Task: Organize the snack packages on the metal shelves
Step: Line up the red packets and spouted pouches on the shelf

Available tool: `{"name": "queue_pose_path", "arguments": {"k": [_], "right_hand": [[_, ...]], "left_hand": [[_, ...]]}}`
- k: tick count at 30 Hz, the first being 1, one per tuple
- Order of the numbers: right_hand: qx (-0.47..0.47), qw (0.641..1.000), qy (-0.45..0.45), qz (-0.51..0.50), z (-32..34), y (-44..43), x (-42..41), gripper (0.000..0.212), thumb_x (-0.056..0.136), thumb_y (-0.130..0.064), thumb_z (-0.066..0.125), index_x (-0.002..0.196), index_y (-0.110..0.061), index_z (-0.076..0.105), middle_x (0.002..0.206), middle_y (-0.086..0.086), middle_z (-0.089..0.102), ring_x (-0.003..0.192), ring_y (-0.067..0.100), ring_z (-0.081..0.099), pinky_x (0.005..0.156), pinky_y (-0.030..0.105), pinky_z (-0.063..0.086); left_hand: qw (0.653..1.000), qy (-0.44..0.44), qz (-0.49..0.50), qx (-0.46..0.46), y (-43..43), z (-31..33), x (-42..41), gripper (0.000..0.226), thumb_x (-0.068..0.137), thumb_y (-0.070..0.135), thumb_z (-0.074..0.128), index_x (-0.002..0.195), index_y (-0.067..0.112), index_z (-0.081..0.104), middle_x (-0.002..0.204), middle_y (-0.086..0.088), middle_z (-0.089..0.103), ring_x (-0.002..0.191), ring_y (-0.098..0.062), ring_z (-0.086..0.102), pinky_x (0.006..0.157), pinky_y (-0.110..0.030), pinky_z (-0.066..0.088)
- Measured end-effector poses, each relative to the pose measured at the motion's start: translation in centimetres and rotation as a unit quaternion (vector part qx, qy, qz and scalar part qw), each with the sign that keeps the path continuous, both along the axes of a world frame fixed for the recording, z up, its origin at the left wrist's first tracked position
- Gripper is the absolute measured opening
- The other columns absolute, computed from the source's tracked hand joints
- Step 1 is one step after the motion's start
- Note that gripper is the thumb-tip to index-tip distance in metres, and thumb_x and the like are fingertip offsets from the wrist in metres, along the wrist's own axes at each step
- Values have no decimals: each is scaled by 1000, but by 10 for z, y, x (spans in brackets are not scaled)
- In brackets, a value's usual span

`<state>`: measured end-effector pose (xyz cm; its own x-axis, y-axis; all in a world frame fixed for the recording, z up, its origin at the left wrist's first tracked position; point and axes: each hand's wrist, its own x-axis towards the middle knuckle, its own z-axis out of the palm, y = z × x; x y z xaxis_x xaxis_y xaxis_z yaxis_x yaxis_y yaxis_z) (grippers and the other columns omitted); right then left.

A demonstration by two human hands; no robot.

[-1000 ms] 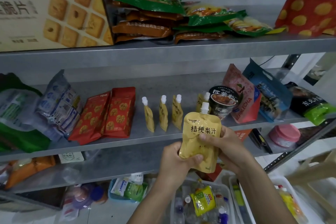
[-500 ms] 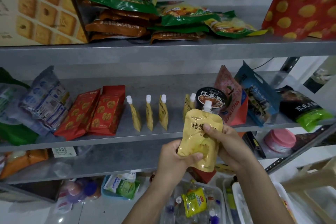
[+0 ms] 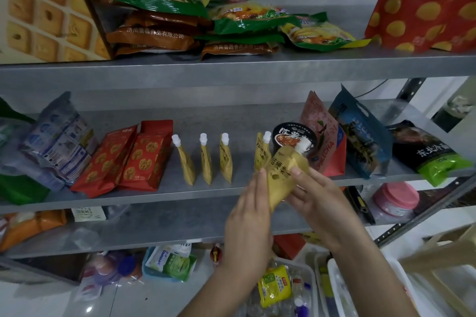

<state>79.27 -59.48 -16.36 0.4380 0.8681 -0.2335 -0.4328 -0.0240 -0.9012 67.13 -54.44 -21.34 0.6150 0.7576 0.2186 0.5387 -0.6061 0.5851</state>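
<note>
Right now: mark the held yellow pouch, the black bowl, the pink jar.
yellow pouch (image 3: pixel 280 172), head view, middle of its front.
black bowl (image 3: pixel 289 134), head view, on its printed lid.
pink jar (image 3: pixel 395 197), head view, on its pink top.

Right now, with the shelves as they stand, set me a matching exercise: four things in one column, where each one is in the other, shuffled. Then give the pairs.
Things
1. tilted yellow pouch
2. biscuit box
3. red dotted bag
4. black bowl

Places
A. top shelf, right end
B. middle shelf, just left of the pink bag
C. between the left hand and the right hand
D. top shelf, left end

Pairs: 1-C, 2-D, 3-A, 4-B
</note>
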Motion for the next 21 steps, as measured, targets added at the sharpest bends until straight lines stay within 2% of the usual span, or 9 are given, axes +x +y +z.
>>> {"name": "queue_pose_path", "arguments": {"k": [2,3,5,7,10,13,15,17,21], "right_hand": [[-23,996,-77,41,2,-1,4,41,80,-36,61,120,-26,60,117,-4,69,111,11,64,95,29,50],[-45,993,-104,30,2,-1,6,46,74,-40,65,119,-33,57,118,-11,67,111,6,62,96,29,47],[-70,991,-111,-5,-2,3,15,64,66,-39,71,126,-30,53,116,-11,67,108,6,63,94,27,47],[-68,996,-58,-11,-3,6,25,67,67,-29,73,129,-21,51,110,-1,72,101,14,69,86,26,53],[-63,997,41,27,-1,10,32,54,71,-19,70,123,-13,56,103,9,74,90,21,72,74,30,59],[-79,992,69,72,-2,12,29,33,72,-14,68,104,-5,67,94,11,74,82,22,72,70,32,60],[-74,993,69,60,-3,13,26,28,72,-12,69,98,-4,69,94,14,73,83,24,72,73,34,60],[-61,996,49,37,-2,14,24,27,72,-11,69,98,-3,69,94,14,73,82,24,72,73,34,60],[-65,997,-3,30,1,14,17,34,71,-15,71,102,-2,68,97,15,74,84,24,72,72,31,60]], "left_hand": [[984,-89,5,-155,8,8,-5,62,92,3,60,146,24,38,124,0,65,104,-8,64,82,-24,52],[955,-140,-7,-261,12,11,-7,47,96,5,55,136,28,48,115,5,68,99,-3,64,85,-23,51],[885,-208,-11,-417,18,13,-12,31,95,4,56,117,25,61,108,5,73,101,-7,67,96,-33,50],[838,-235,-8,-492,21,11,-16,28,94,2,57,117,17,62,109,0,74,105,-18,68,99,-43,50],[786,-272,-22,-554,22,6,-19,30,90,-3,59,119,4,59,110,-12,73,103,-29,69,90,-40,56],[756,-269,-67,-593,20,6,-17,46,78,6,68,122,0,57,114,-18,70,106,-33,67,92,-41,55],[752,-258,-83,-601,18,7,-15,52,74,11,69,124,1,57,116,-17,70,108,-32,67,96,-43,53],[778,-231,-81,-578,16,12,-14,51,73,14,74,121,6,61,113,-11,72,107,-27,68,96,-42,53],[820,-196,-52,-535,10,18,-15,34,79,6,77,111,12,69,98,0,76,92,-16,73,65,-19,55]]}}
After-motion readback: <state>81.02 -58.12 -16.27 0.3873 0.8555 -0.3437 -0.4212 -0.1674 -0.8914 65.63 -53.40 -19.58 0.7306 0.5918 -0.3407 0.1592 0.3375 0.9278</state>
